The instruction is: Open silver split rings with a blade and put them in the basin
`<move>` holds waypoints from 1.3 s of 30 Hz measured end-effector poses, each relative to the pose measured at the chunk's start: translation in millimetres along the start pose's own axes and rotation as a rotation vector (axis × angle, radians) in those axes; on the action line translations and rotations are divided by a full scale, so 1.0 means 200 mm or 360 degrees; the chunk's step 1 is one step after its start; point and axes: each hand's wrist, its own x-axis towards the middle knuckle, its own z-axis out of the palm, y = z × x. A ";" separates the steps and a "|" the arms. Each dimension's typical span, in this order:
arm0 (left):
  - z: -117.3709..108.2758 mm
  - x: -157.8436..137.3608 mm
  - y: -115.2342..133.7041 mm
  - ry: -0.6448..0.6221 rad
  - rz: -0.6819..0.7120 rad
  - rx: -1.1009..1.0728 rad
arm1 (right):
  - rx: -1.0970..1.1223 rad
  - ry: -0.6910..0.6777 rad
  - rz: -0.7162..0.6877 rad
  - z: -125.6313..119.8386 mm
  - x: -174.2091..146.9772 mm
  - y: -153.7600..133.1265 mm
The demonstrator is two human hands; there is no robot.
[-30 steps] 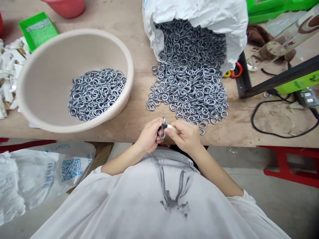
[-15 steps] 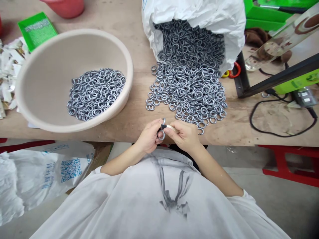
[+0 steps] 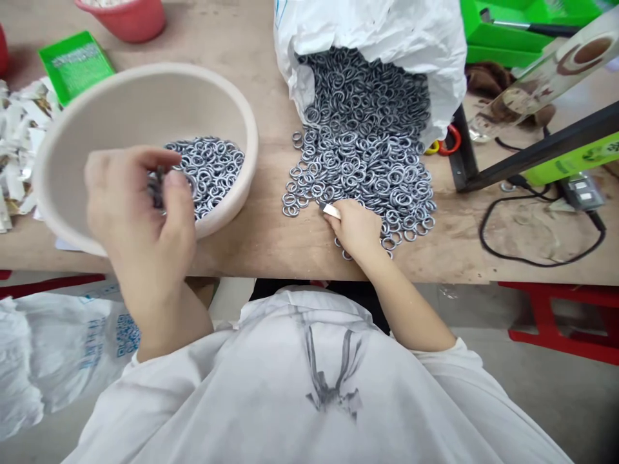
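My left hand (image 3: 145,200), smeared by motion, is raised over the beige bowl (image 3: 51,167). Its thumb and forefinger are apart, and grey metal rings (image 3: 215,167) heaped in the bowl show through the gap. My right hand (image 3: 356,227) is closed around a small white-handled tool with a dark tip (image 3: 331,211); the rest of the tool is hidden in the palm. That hand rests at the near edge of a loose pile of similar rings (image 3: 367,161) spilling from a white sack (image 3: 377,32).
A green tray (image 3: 77,64) and a red tub (image 3: 126,19) stand behind the bowl, with white scraps (image 3: 24,135) at far left. To the right are a black metal frame (image 3: 541,151), a looped black cable (image 3: 483,225) and green bins (image 3: 503,38).
My hands were together at the table edge, the left holding a ring against the tool. My left hand has swung left over the bowl; the right has moved slightly forward to the pile.
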 end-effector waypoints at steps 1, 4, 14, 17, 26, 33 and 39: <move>-0.04 0.02 0.03 0.0060 0.0004 0.0097 | -0.0001 0.0002 -0.0003 0.00 0.01 0.00; -0.10 0.09 0.05 0.0198 0.0089 0.0340 | 0.0191 0.0085 0.0001 0.00 0.02 0.02; 0.39 0.09 -0.37 -0.0093 0.0505 0.0834 | 0.2415 -0.0120 0.0220 -0.06 -0.16 -0.05; 0.48 0.12 -0.49 -0.0227 0.0373 0.0675 | 0.2526 -0.0155 0.0236 -0.05 -0.23 -0.10; 0.50 0.12 -0.52 -0.0488 -0.0174 -0.0276 | 0.2378 0.0055 -0.0058 -0.03 -0.24 -0.07; 0.50 0.12 -0.48 -0.0470 -0.0330 -0.0487 | 0.1815 0.0162 -0.0442 -0.09 -0.28 -0.03; 0.50 0.12 -0.48 -0.0398 -0.0340 -0.0521 | 0.1485 0.0195 -0.0613 -0.11 -0.32 -0.04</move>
